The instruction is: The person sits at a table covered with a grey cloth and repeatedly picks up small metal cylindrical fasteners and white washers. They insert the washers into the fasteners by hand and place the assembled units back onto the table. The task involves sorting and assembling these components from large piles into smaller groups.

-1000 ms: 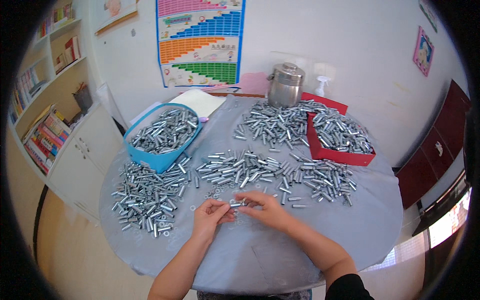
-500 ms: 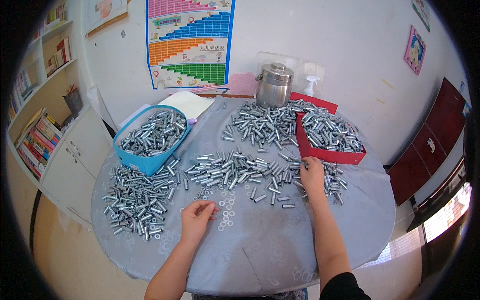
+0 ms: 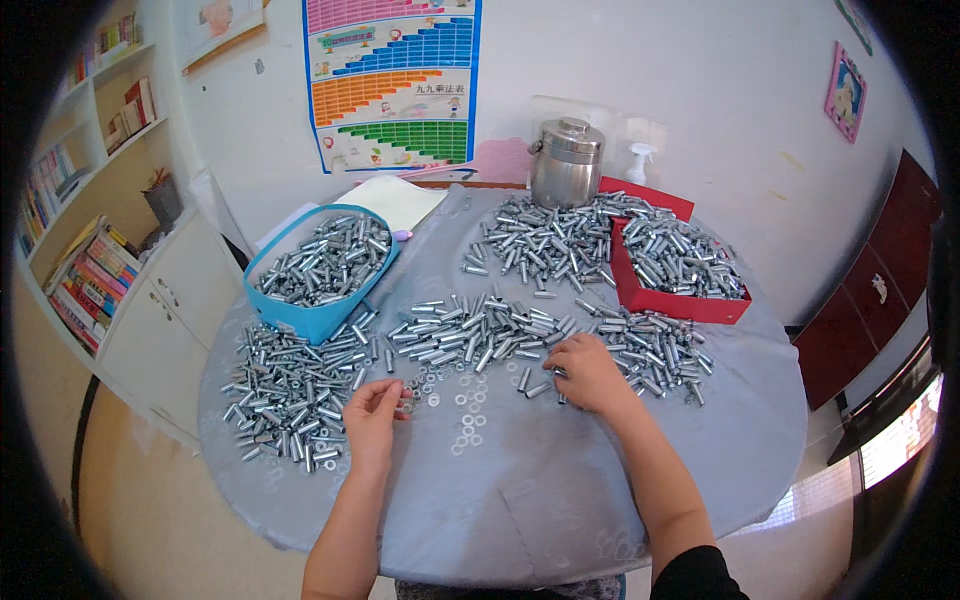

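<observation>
From afar, I had the left hand (image 3: 372, 416) pinched near flat washers (image 3: 468, 421), the right hand (image 3: 588, 373) apart, curled over metal sleeves (image 3: 538, 390) well in from the table's (image 3: 450, 520) near edge, holds impossible to tell; light, single-piece pinches seemed best.

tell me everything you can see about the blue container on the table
The blue container is a light-blue, open-topped tub with a rounded outline and smooth walls, perhaps plastic. It stands upright toward the left back of the grey-covered table, filled with silvery metal pieces, many of them cylindrical. A loose heap of similar pieces lies at its near side. Neither hand touches it. Its base and inner floor are hidden.
</observation>
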The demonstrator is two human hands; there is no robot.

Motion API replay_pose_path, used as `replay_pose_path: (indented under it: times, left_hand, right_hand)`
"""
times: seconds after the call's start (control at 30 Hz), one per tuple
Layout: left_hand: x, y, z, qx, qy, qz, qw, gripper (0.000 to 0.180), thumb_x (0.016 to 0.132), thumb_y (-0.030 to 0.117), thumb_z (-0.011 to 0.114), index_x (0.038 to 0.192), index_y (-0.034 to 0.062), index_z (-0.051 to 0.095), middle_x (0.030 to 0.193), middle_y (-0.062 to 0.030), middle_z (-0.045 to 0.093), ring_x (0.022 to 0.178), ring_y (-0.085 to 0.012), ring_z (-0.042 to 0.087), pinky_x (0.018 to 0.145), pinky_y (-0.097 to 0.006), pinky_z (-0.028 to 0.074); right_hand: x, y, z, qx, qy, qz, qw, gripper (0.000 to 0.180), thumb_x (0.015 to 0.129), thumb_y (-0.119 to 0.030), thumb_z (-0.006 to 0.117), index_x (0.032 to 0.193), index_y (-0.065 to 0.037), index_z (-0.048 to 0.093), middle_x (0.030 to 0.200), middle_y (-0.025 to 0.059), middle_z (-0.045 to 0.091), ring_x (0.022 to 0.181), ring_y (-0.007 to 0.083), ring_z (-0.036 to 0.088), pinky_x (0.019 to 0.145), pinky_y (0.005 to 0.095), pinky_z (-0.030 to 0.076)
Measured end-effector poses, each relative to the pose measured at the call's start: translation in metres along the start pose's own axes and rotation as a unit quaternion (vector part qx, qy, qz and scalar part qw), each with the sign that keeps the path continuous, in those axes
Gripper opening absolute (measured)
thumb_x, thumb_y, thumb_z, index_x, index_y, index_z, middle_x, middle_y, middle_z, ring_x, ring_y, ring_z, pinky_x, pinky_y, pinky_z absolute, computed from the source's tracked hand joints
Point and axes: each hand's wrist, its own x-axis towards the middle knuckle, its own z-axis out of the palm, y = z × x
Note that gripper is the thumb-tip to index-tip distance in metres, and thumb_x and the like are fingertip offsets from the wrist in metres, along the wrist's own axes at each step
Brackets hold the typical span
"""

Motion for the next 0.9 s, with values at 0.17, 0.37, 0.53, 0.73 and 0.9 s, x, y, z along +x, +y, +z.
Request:
replay_pose_path:
  times: [0.17,0.37,0.53,0.73,0.9]
  left_hand:
    - [-0.001,-0.003,0.004,0.005,-0.023,-0.016,1.0,0.009,0.082,0.01,0.058,0.087,0.0025,0.061,0.077,-0.0053,0.063,0.065,-0.0078,0.055,0.053,-0.021,0.046]
    - [-0.005,-0.004,0.006,0.005,-0.033,-0.02,0.999,0.009,0.082,0.009,0.057,0.086,0.0016,0.06,0.076,-0.0059,0.063,0.063,-0.0077,0.054,0.052,-0.021,0.046]
    - [-0.007,-0.003,0.011,0.002,-0.051,-0.032,0.998,0.008,0.082,0.008,0.058,0.086,0.0011,0.06,0.076,-0.0064,0.063,0.063,-0.0082,0.055,0.051,-0.021,0.046]
    - [-0.012,-0.01,0.014,0.029,-0.136,-0.018,0.99,0.013,0.08,0.008,0.06,0.091,0.0009,0.061,0.078,-0.0056,0.063,0.066,-0.0085,0.056,0.054,-0.021,0.047]
    - [-0.026,-0.01,0.028,0.087,-0.254,-0.014,0.963,0.02,0.077,0.01,0.065,0.095,0.0016,0.062,0.079,-0.0041,0.062,0.068,-0.0081,0.056,0.059,-0.022,0.048]
  right_hand:
    - [0.002,0.002,0.006,-0.009,0.0,0.01,1.0,0.013,0.065,-0.01,0.062,0.078,-0.008,0.063,0.084,0.0061,0.061,0.088,0.0256,0.053,0.082,0.0365,0.039]
    - [0.006,-0.015,-0.011,0.113,-0.021,0.015,0.993,0.012,0.066,-0.01,0.064,0.076,-0.007,0.059,0.079,0.0091,0.06,0.084,0.0268,0.055,0.079,0.0373,0.04]
    - [0.005,-0.015,-0.01,0.094,-0.119,-0.025,0.988,0.012,0.065,-0.011,0.065,0.075,-0.008,0.06,0.076,0.0079,0.06,0.08,0.0266,0.056,0.074,0.0373,0.043]
    - [0.009,-0.034,0.0,0.188,-0.078,-0.065,0.977,0.013,0.067,-0.012,0.065,0.079,-0.009,0.062,0.077,0.0066,0.061,0.077,0.0249,0.058,0.07,0.0364,0.044]
    - [0.01,-0.073,0.001,0.259,-0.033,-0.127,0.957,0.016,0.066,-0.008,0.066,0.082,-0.009,0.061,0.079,0.0059,0.061,0.076,0.0245,0.058,0.069,0.0349,0.045]
